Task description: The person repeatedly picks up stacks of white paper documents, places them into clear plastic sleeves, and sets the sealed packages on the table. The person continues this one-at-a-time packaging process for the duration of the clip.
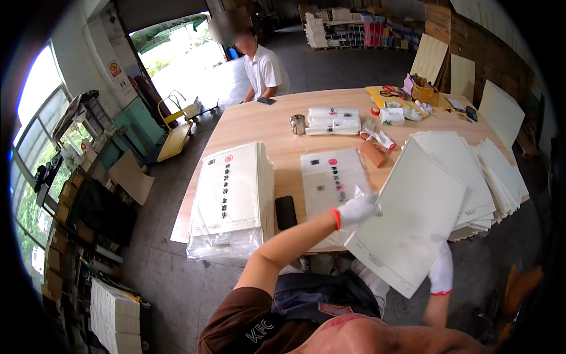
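Large white paper sheets [410,218] are held tilted at the table's front edge, overhanging my lap. My left hand [358,210], in a white glove with a red cuff, is closed on their left edge. On the opposite edge, lower down, my gloved right hand [441,268] grips them; its fingers partly blend into the white paper. Under my left forearm and hand lies a clear printed plastic bag [330,177]. Just left of it is a black phone [286,212]. Farther left stands a stack of printed plastic bags [227,194]. Fanned piles of white sheets [471,177] lie at the right.
Rolled plastic packs [333,121], a metal cup [298,124], spare gloves [380,138] and a brown block [372,153] sit mid-table. Scissors [388,90] and a yellow box [423,92] are at the back right. A person [265,68] sits beyond the far edge, near a yellow trolley [175,141].
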Available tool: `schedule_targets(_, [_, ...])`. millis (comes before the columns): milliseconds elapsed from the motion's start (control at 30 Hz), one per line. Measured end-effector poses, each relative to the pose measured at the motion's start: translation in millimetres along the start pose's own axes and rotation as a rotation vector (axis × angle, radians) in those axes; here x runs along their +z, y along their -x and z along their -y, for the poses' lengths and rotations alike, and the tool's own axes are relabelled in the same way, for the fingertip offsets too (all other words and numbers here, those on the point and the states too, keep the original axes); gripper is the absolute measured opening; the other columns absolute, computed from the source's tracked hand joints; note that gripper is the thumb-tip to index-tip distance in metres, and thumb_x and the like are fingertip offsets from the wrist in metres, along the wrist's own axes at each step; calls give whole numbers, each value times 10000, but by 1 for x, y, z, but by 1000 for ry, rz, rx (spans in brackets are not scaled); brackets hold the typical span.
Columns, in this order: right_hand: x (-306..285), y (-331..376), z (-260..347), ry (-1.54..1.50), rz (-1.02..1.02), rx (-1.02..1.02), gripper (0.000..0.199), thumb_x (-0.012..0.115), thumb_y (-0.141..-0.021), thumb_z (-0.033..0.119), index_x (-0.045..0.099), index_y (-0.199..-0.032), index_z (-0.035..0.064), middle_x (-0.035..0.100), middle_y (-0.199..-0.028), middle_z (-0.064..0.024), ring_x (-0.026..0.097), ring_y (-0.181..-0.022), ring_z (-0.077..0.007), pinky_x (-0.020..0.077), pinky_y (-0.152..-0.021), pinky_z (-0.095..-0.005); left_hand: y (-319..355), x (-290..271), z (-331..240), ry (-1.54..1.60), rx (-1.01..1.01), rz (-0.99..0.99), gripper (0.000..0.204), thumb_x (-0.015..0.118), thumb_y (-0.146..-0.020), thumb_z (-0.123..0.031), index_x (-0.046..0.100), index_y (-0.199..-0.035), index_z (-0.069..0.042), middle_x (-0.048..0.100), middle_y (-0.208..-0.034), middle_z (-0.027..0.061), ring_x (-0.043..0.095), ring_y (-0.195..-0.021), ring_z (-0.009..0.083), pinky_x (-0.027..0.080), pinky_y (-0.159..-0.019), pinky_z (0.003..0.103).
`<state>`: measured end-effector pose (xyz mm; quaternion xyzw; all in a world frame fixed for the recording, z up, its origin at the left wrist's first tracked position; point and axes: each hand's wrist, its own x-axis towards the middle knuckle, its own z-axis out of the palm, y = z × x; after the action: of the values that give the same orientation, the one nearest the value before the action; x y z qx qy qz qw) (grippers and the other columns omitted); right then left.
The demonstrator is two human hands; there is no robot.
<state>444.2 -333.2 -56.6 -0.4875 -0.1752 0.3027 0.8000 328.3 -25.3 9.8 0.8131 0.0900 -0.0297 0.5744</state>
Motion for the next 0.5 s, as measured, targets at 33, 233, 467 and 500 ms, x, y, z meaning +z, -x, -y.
schedule_targets(33, [20,-5,-10,77,31,-92,443,584,-915,328,550,-1186,-21,570,-1183,-92,556,-1073,-184,431,-952,-328,9,14,-4,-170,-16,-44,557,620,-799,-175,427,-1280,28,582,-1085,202,577,-1031,313,477,-859,364])
schedule_targets(233, [88,-15,-59,535,-150,-229,445,670,-870,260,578,-1187,-38,651,-1092,-120,611,-1006,-209,464,-870,-311,58,89,-11,-648,252,-182,971,718,-743,-302,144,-1481,-41,140,-1473,322,202,-1358,482,269,-1103,415])
schedule_targets(467, [100,2,19,1155,104,-397,207,671,-822,232,644,-897,41,638,-860,-157,600,-661,-326,466,-580,-408,63,-29,20,687,87,-245,543,412,-986,-397,323,-1457,-144,459,-1410,69,560,-1086,159,504,-764,277])
schedule_targets(500, [101,8,32,1376,228,-529,188,661,-809,227,638,-881,55,634,-868,-144,607,-661,-309,474,-569,-399,67,-44,21,801,107,-280,584,466,-971,-396,312,-1453,-105,458,-1411,68,588,-812,89,500,-673,249])
